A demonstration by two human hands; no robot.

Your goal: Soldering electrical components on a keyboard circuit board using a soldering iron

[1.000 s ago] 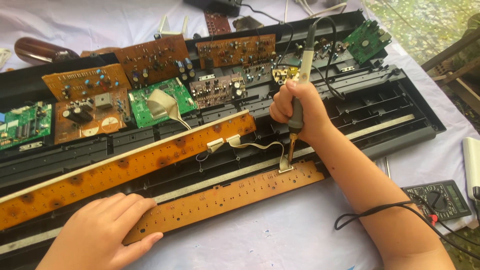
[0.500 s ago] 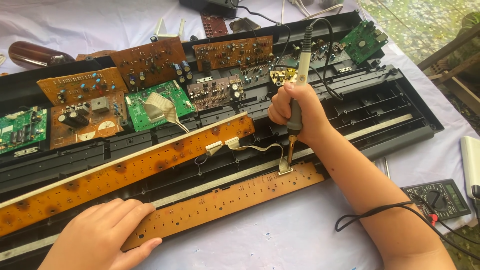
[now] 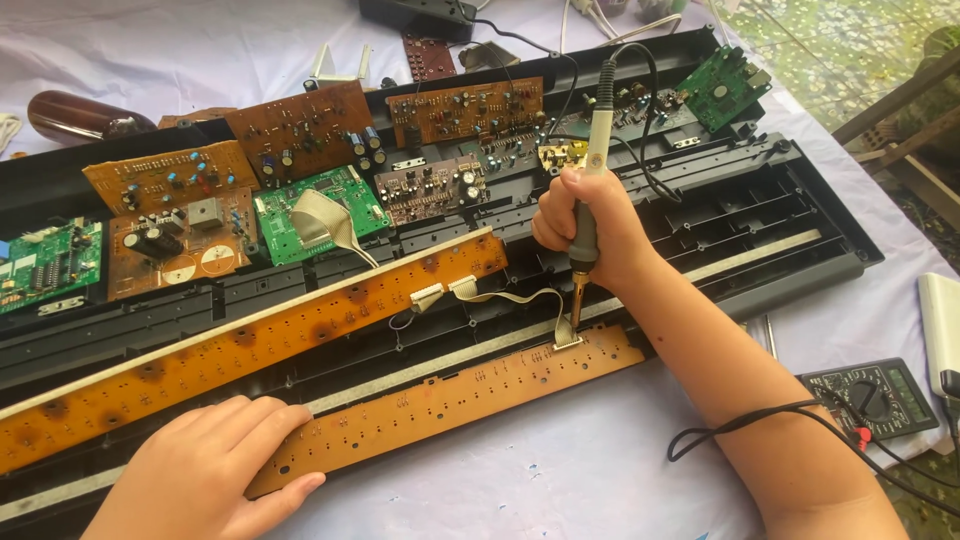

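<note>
Long black plastic keyboard chassis (image 3: 760,215) lies open across the worktop (image 3: 560,480) w/ its pale lilac cloth, stretching away on both sides of the fingers. Beyond the right-hand knuckles sit brown and green circuit boards (image 3: 300,130) in a row. Long orange-brown contact strip board (image 3: 250,340) runs diagonally, just above left hand. Shorter orange-brown strip board (image 3: 450,405) lies along the chassis front edge, betw. the two hands.

Left hand (image 3: 200,475): fingers flat, spread a little, palm down, pressing on the left end of the shorter board; nothing gripped.

Right hand (image 3: 590,235): fingers curled tight round the grey-handled soldering iron (image 3: 584,240), held near upright, cord going up and away. Its brassy tip sits below the fingers, touching the white connector (image 3: 568,342) at the shorter board's upper edge, where a beige flat ribbon cable (image 3: 510,296) lands.

Black multimeter (image 3: 868,392) lies right of the forearm, near it; thin black lead crosses the wrist area.
</note>
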